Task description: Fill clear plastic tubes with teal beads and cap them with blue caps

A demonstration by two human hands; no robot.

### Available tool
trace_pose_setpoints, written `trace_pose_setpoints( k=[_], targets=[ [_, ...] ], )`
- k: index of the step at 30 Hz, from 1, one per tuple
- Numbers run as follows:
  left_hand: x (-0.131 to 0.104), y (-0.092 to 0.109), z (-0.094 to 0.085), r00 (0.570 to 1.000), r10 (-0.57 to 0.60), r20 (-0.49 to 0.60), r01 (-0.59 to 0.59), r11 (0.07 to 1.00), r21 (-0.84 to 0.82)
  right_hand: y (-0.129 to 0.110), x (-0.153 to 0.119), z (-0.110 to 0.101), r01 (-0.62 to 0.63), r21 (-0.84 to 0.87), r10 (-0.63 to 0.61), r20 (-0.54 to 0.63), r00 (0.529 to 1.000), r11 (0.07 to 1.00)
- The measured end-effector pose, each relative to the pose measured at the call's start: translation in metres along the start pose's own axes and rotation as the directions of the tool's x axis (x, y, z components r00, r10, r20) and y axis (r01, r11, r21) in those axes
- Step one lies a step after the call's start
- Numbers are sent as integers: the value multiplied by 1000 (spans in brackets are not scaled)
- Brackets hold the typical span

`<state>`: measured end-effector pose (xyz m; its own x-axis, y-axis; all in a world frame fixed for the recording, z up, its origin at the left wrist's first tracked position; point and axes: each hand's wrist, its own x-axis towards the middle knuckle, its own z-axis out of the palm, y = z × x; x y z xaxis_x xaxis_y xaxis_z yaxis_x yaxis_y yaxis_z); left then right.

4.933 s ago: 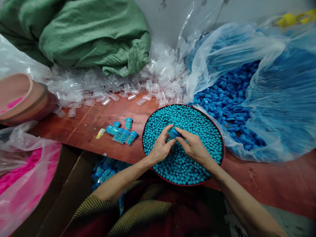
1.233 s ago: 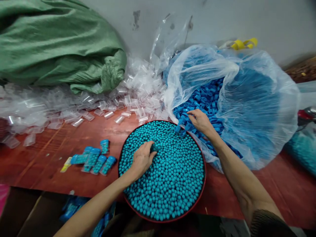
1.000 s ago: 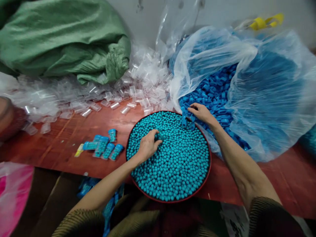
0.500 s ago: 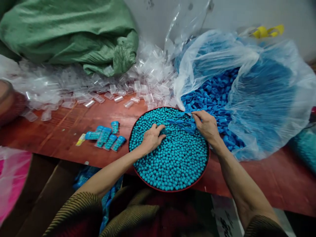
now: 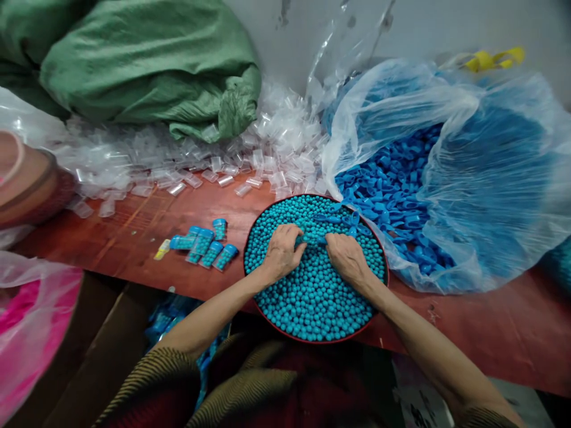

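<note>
A round red-rimmed tray (image 5: 321, 341) full of turquoise beads (image 5: 307, 303) lies in front of me. Over its middle, my left hand (image 5: 282, 252) curls its fingers around a small clear tube (image 5: 300, 240), mostly hidden by the fingers, with turquoise showing in it. Close to that, my right hand (image 5: 348, 255) pinches a small blue plastic cap (image 5: 323, 239), partly covered by its fingertips. Several loose blue caps (image 5: 353, 224) rest on the beads at the tray's far right. Left of the tray lie several capped tubes of beads (image 5: 212, 252).
Clear empty tubes (image 5: 156, 160) are heaped along the back beneath a green sack (image 5: 156, 65). An open plastic bag (image 5: 486, 160) spills blue caps (image 5: 388, 190) at right. A yellow piece (image 5: 162, 249), a pinkish pot (image 5: 27, 178) and a bag of pink pieces (image 5: 35, 321) are at left.
My right hand has moved left and toward me, from the far right of the tray to beside my left hand, bringing a blue cap. The view has shifted slightly left.
</note>
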<state>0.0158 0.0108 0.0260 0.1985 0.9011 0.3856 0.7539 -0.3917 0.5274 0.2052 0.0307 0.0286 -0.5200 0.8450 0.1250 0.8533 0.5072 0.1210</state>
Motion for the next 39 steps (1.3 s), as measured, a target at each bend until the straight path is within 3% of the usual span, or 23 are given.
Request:
trace_pose_setpoints(
  k=[6, 9, 11, 14, 17, 19, 24, 28, 32, 35, 39],
  targets=[
    [-6, 2, -6, 999, -39, 36, 41, 997, -66, 20, -1, 2, -30, 294, 23, 29, 999, 955],
    [-5, 4, -7, 979, -102, 176, 123, 986, -111, 37, -5, -7, -43, 427, 30, 38, 999, 903],
    [-4, 4, -8, 955, -129, 268, 176, 971, -160, 43, -11, -14, -18, 396, 3, 38, 999, 918],
    [-2, 1, -8, 933, -150, 327, 243, 934, -264, 43, -20, -22, 110, 186, -129, 89, 988, 976],
    [-2, -2, -8, 922, -130, 364, 269, 893, -361, 37, -20, -25, 274, 26, -272, 231, 934, 962],
    [-4, -3, -8, 911, -115, 396, 291, 860, -419, 33, -16, -26, 309, -22, -290, 289, 912, 951],
    [-8, -4, -9, 868, -179, 463, 451, 674, -585, 24, -4, -32, 200, -77, -186, 160, 969, 977],
    [-8, -2, -12, 850, -235, 471, 509, 596, -621, 4, 0, -29, 93, 54, -100, 151, 983, 994],
    [-8, 1, -15, 782, -244, 574, 606, 516, -606, -20, 0, -23, 143, 48, -146, 50, 988, 988],
    [-10, 0, -16, 771, -241, 589, 623, 479, -619, -23, -5, -21, 231, 41, -232, 14, 973, 972],
    [-12, -4, -19, 783, -237, 574, 612, 457, -646, -7, -13, -19, 259, 276, -270, 3, 963, 926]
  ],
)
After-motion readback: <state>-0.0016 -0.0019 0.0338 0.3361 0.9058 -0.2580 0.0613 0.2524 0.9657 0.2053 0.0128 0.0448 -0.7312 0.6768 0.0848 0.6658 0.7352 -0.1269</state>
